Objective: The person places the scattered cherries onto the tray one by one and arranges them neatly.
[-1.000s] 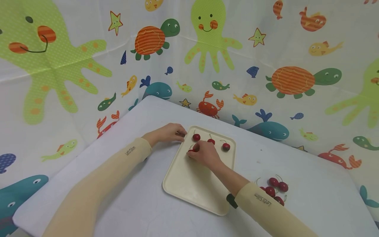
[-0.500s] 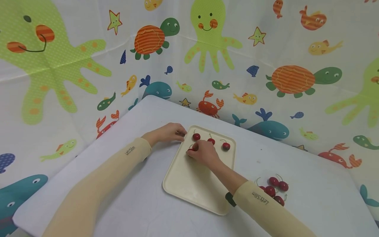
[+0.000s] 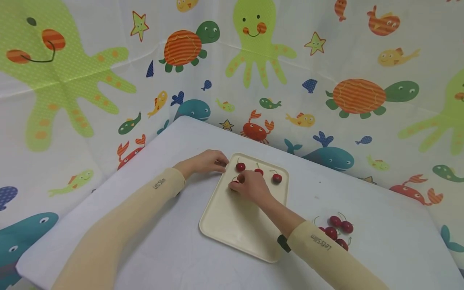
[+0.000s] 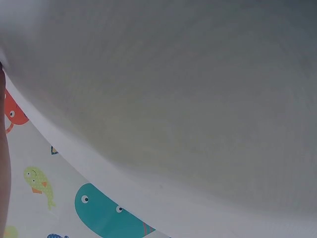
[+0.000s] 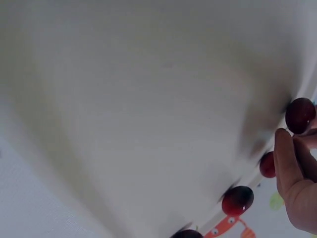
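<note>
A cream rectangular tray (image 3: 232, 225) lies on the white table. In the head view my right hand (image 3: 252, 186) reaches over it and pinches a cherry (image 3: 234, 183), partly covered by the fingers, low at the tray surface. That cherry (image 5: 300, 115) shows by the fingertips in the right wrist view. Farther back on the tray sit a cherry (image 3: 240, 166) at the left, a partly hidden cherry (image 3: 259, 171) in the middle and a cherry (image 3: 277, 178) at the right. My left hand (image 3: 206, 162) rests with loosely bent fingers against the tray's upper left rim.
Several loose cherries (image 3: 331, 232) lie in a cluster on the table right of the tray, partly behind the right sleeve (image 3: 326, 253). A white curtain printed with sea animals (image 3: 290, 88) hangs behind the table. The left wrist view shows mostly white tabletop (image 4: 173, 109).
Hardly anything differs. The right hand's fingers have shifted very slightly at the cherry; the left hand and tray stay put, and the head view has tilted a little.
</note>
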The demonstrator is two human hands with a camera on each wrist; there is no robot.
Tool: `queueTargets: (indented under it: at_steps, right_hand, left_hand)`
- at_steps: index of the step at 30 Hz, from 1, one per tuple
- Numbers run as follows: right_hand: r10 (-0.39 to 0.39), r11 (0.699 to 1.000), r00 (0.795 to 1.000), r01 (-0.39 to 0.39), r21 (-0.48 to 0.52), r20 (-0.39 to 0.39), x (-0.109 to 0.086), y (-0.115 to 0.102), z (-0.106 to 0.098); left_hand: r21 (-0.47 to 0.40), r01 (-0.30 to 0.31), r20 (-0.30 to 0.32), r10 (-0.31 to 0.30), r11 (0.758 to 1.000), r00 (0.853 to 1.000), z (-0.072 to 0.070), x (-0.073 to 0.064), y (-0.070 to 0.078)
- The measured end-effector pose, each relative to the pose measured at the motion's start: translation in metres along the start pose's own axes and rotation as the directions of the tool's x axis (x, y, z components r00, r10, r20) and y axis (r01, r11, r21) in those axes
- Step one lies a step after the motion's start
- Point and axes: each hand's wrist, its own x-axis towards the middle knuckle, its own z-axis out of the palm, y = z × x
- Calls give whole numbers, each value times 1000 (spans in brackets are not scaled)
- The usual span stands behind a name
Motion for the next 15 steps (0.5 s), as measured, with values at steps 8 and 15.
queueTargets:
  at_steps: [8, 15]
  right_hand:
    - [37, 999, 998, -36, 19, -41, -8, 9, -9]
    - [18, 998, 997, -13, 68, -80, -19, 24, -24]
  left_hand:
    - [13, -17, 4, 17, 1000, 1000, -1, 0, 1]
    - [5, 13, 4, -13, 1000, 1000, 0, 0, 1]
